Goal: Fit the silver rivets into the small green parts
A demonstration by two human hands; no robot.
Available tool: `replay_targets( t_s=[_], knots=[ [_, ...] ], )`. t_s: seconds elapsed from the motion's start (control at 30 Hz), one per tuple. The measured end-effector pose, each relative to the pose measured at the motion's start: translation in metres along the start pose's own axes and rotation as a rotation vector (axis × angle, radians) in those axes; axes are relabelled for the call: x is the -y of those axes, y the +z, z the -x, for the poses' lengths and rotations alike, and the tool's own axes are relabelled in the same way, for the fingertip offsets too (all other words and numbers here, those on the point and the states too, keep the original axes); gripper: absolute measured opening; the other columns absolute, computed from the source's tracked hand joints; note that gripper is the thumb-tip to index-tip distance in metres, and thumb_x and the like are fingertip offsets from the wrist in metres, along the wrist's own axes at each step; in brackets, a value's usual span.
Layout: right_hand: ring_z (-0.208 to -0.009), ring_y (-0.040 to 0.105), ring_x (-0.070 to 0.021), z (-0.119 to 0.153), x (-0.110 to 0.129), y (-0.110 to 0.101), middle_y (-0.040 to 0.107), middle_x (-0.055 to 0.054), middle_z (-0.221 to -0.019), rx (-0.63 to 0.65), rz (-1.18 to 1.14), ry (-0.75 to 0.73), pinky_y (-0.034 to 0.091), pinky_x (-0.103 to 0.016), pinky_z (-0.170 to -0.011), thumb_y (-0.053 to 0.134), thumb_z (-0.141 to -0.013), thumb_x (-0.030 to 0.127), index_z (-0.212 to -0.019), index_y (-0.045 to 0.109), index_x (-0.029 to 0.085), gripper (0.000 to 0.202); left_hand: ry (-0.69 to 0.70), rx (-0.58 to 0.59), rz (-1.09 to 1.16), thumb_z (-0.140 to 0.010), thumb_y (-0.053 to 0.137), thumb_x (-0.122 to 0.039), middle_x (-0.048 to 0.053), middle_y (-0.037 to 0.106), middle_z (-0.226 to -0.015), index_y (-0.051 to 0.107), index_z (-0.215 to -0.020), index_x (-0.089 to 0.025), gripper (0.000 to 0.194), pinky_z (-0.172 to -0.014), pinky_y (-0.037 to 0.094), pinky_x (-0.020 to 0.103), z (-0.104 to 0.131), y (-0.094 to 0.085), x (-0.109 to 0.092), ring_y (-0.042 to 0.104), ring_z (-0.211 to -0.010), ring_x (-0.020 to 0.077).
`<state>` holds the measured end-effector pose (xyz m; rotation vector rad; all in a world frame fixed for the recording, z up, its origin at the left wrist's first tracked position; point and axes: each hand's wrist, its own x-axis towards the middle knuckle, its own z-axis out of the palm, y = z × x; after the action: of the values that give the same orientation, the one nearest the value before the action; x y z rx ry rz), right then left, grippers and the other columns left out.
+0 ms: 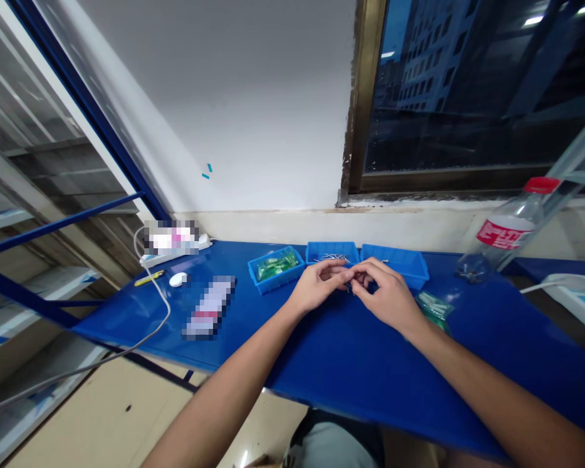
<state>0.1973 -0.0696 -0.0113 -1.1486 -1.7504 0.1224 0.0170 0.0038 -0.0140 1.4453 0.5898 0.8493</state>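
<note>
My left hand (322, 283) and my right hand (381, 286) meet over the table, fingertips touching, just in front of the blue bins. Both are closed, with fingers curled and pinched together. Small dark bits show between the fingertips, too small to name. Behind my left hand, the middle blue bin (313, 246) holds thin metal pieces that look like screws or nails. The left blue bin (268, 286) contains green plastic packets (277, 263). My right hand partly covers the right blue bin (409, 261). Beside my right wrist lie clear-green packets (436, 309) with pale pieces inside.
A bottle (504, 227) with a red cap stands at the back right. To the left are a yellow cutter (149, 278), a white mouse-like object (178, 279), a blurred-out flat item (209, 309) and a cable (163, 318). A white power strip (188, 250) sits against the wall.
</note>
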Motion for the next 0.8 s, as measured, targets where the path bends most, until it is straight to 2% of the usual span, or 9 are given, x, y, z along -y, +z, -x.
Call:
replay_targets(
  t_s=[0.07,0.13,0.23,0.33,0.43,0.5,0.8],
  knots=[
    [-0.076,0.061,-0.0194,0.0,-0.003,0.0,0.067,-0.004,-0.094,-0.007,0.011,0.019,0.053,-0.034,-0.073,0.06,-0.095,0.016,-0.099,0.069,0.024,0.012,-0.038,0.033,-0.074,-0.083,0.083,-0.053,0.014,0.079,-0.094,0.076,-0.114,-0.007,0.056,-0.078,0.061,0.031,0.001,0.0,0.0,0.074,-0.077,0.0177],
    [-0.077,0.062,-0.0197,0.001,-0.006,0.0,0.069,-0.004,-0.096,0.009,0.017,0.017,0.053,-0.035,-0.074,0.061,-0.094,0.014,-0.099,0.069,0.024,0.014,-0.053,0.079,-0.12,-0.086,0.08,-0.056,0.012,0.079,-0.085,0.078,-0.107,-0.006,0.054,-0.074,0.06,0.029,0.002,0.0,0.0,0.072,-0.069,0.0155],
    [-0.084,0.065,-0.0211,0.001,-0.009,0.001,0.07,-0.005,-0.101,0.049,0.013,-0.012,0.055,-0.036,-0.08,0.058,-0.094,0.013,-0.099,0.069,0.024,0.017,-0.035,0.092,-0.13,-0.087,0.08,-0.05,0.013,0.08,-0.091,0.079,-0.11,-0.008,0.049,-0.076,0.061,0.027,0.002,-0.001,0.001,0.074,-0.073,0.0157],
    [-0.091,0.068,-0.0222,0.002,-0.008,0.001,0.071,-0.005,-0.104,0.058,-0.003,-0.011,0.056,-0.037,-0.084,0.055,-0.096,0.014,-0.099,0.069,0.025,0.017,-0.013,0.045,-0.19,-0.089,0.078,-0.037,0.012,0.081,-0.095,0.079,-0.11,-0.009,0.035,-0.078,0.062,0.027,0.002,-0.002,0.002,0.076,-0.078,0.0168],
    [-0.085,0.07,-0.0205,0.002,-0.007,0.003,0.073,-0.004,-0.101,0.043,-0.014,0.066,0.057,-0.035,-0.079,0.058,-0.097,0.021,-0.101,0.069,0.025,0.012,0.0,-0.001,-0.315,-0.087,0.073,-0.021,0.01,0.081,-0.091,0.08,-0.104,-0.01,0.021,-0.074,0.062,0.026,0.002,-0.002,0.002,0.077,-0.077,0.0172],
    [-0.079,0.069,-0.0192,0.003,-0.007,0.003,0.074,-0.003,-0.099,0.039,-0.011,0.107,0.057,-0.033,-0.075,0.062,-0.097,0.026,-0.101,0.07,0.025,0.009,0.004,-0.008,-0.378,-0.084,0.07,-0.012,0.008,0.081,-0.088,0.08,-0.102,-0.011,0.021,-0.073,0.062,0.025,0.002,-0.003,0.004,0.077,-0.075,0.0167],
    [-0.078,0.069,-0.0181,0.004,-0.013,0.005,0.074,-0.004,-0.101,0.072,-0.037,0.162,0.058,-0.034,-0.076,0.063,-0.092,0.021,-0.104,0.072,0.023,0.016,0.099,-0.035,-0.383,-0.08,0.072,-0.008,0.009,0.081,-0.095,0.078,-0.101,-0.012,0.022,-0.078,0.062,0.025,0.0,-0.005,0.012,0.078,-0.084,0.0178]
  ],
)
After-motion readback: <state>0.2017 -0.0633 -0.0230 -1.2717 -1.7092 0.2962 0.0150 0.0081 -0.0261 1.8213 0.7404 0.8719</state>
